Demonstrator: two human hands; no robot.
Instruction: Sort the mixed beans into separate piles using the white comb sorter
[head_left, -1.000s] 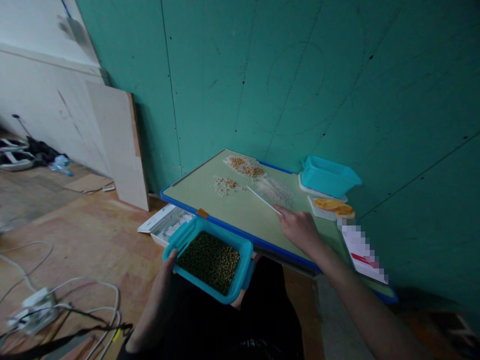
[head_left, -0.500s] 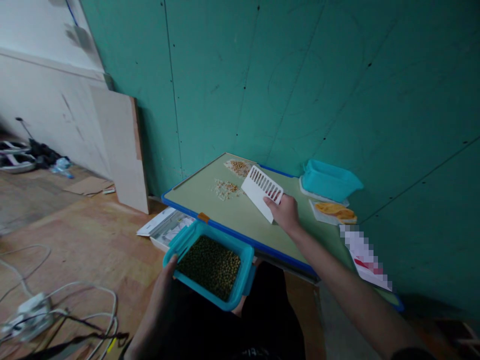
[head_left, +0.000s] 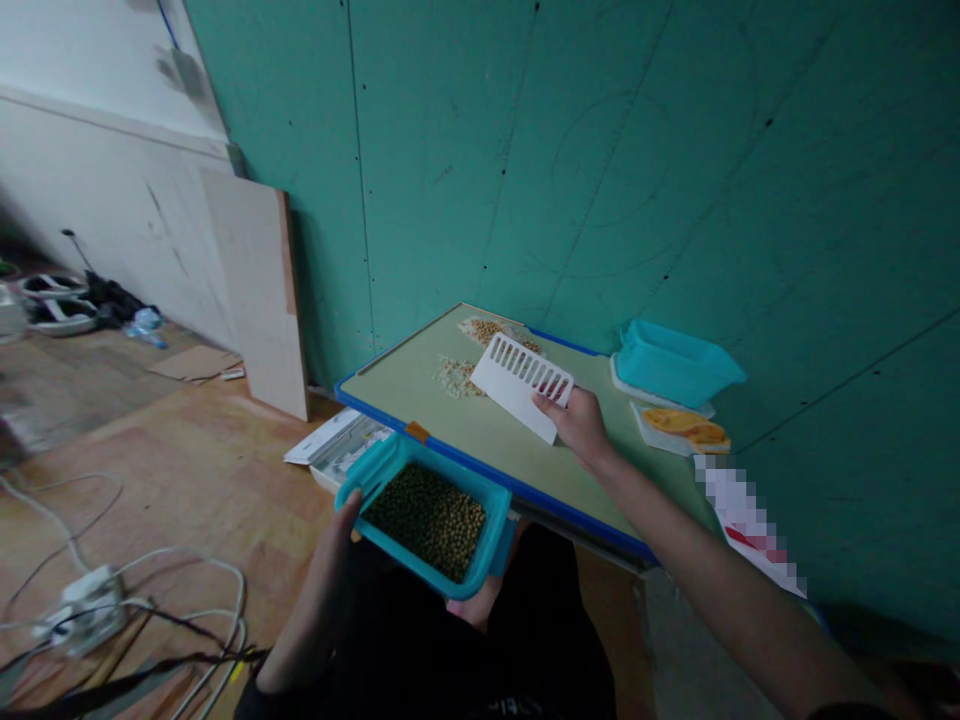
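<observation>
My left hand (head_left: 339,545) grips the left end of a turquoise plastic container (head_left: 496,535), which sits over my lap in front of the table edge. Inside it lie dark green beans (head_left: 409,505) and paler beans (head_left: 463,535). My right hand (head_left: 581,420) is closed around the end of a white slotted plastic piece (head_left: 517,390), held tilted over the table. Its far end partly covers a loose pile of pale grains and yellow beans (head_left: 459,377). Behind it is another pile of yellowish beans (head_left: 487,329).
The green-topped table (head_left: 405,380) has a blue edge and stands against a green wall (head_left: 442,150). A turquoise basket (head_left: 675,360) and a tray with a yellow cloth-like thing (head_left: 686,428) are at the right. A white box (head_left: 330,445), power strip (head_left: 90,605) and cables lie on the floor.
The white slotted piece has turned slightly and shifted left relative to the table, over part of the near pile. The view has swung slightly left. The container stays in my left hand.
</observation>
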